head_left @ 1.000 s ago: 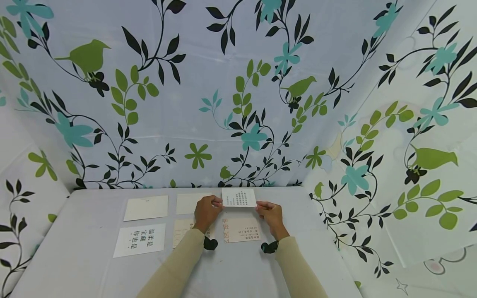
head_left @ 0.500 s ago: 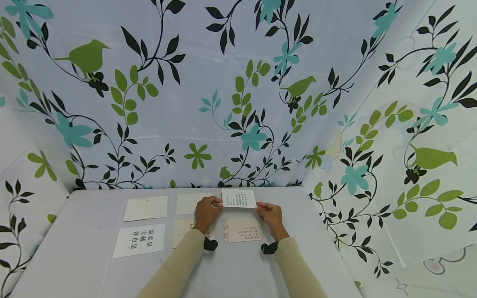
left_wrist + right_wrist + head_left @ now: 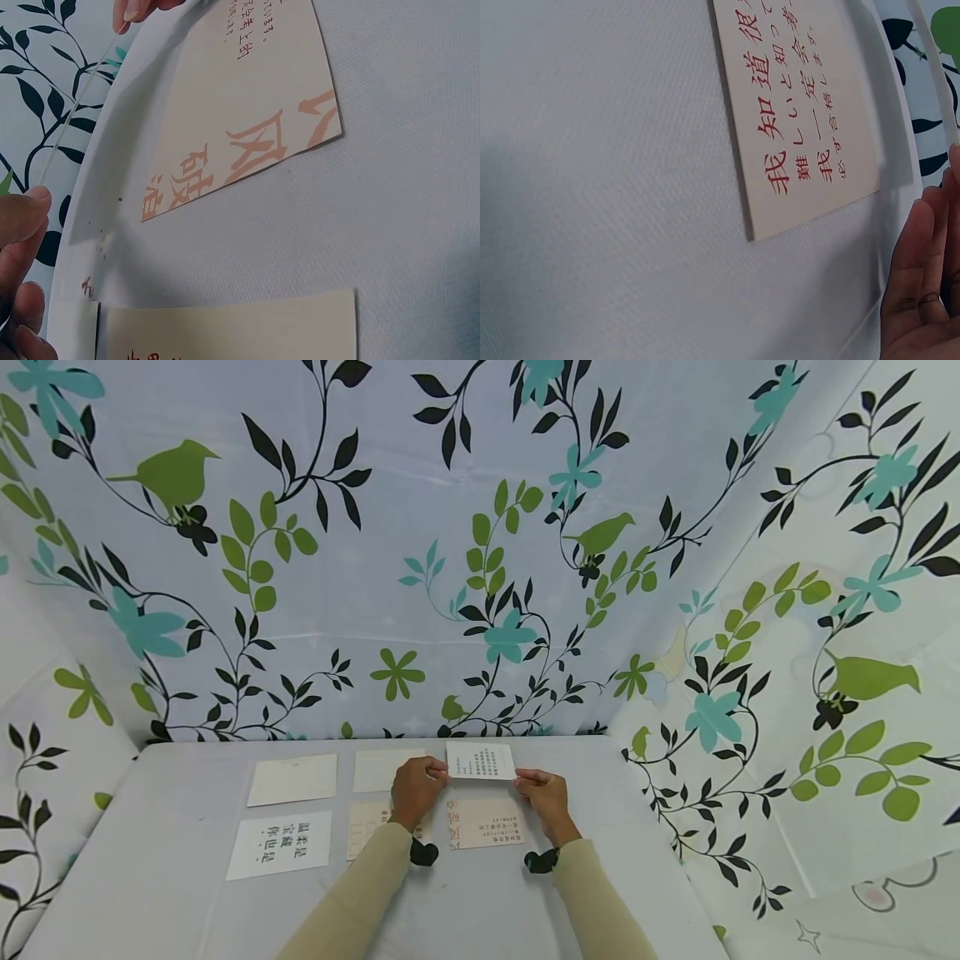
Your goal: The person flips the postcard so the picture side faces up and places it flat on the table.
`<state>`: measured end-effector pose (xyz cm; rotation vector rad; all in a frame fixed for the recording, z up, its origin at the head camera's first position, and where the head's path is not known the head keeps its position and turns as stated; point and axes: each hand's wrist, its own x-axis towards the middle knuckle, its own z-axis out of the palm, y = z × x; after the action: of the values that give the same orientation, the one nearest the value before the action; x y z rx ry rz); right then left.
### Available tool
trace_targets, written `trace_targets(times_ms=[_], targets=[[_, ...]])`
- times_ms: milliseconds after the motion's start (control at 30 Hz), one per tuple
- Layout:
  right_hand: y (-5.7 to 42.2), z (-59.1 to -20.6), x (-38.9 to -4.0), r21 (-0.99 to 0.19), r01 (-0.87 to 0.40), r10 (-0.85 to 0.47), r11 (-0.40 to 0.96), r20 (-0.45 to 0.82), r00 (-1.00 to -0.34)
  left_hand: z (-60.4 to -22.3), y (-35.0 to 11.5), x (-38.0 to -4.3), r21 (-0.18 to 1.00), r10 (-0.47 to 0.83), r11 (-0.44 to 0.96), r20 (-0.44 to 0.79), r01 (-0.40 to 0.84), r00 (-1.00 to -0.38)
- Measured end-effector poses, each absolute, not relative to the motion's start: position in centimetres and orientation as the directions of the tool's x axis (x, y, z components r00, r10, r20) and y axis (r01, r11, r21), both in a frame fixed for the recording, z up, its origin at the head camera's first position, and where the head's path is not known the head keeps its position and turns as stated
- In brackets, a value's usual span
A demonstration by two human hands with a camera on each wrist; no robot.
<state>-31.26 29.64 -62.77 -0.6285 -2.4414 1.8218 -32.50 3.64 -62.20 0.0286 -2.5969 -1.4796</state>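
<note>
A white card point(image 3: 480, 760) with printed lines of text is held raised at its near corners, at the back of the table. My left hand point(image 3: 417, 789) pinches its left corner between thumb and fingers. On the other side my right hand point(image 3: 545, 797) pinches the right corner. Directly below lies a cream card point(image 3: 487, 823) with orange and red characters, flat and apart from both hands. Seen from the left wrist, the held card's edge point(image 3: 75, 109) is a thin line. The right wrist view has the right fingers point(image 3: 915, 255) at its right border.
Left of the hands lie a plain cream card point(image 3: 292, 779), a white card with large dark characters point(image 3: 280, 845), another plain card point(image 3: 372, 770) and a printed card point(image 3: 366, 828) partly hidden by the left arm. A patterned cloth point(image 3: 450, 568) hangs behind the white table point(image 3: 150, 877).
The held card has tilted very slightly, showing a little more of its printed face. Both hands stay in nearly the same place.
</note>
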Motion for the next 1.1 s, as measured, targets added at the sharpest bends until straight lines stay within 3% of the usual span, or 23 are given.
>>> trace_targets(times_ms=[1100], targets=[[29.36, -63.26, -31.28, -0.917, 0.309, 0.344, 0.252, -0.214, -0.914, -62.38, 3.76, -32.53, 0.854, -0.103, 0.52, 0.051, -0.01, -0.993]])
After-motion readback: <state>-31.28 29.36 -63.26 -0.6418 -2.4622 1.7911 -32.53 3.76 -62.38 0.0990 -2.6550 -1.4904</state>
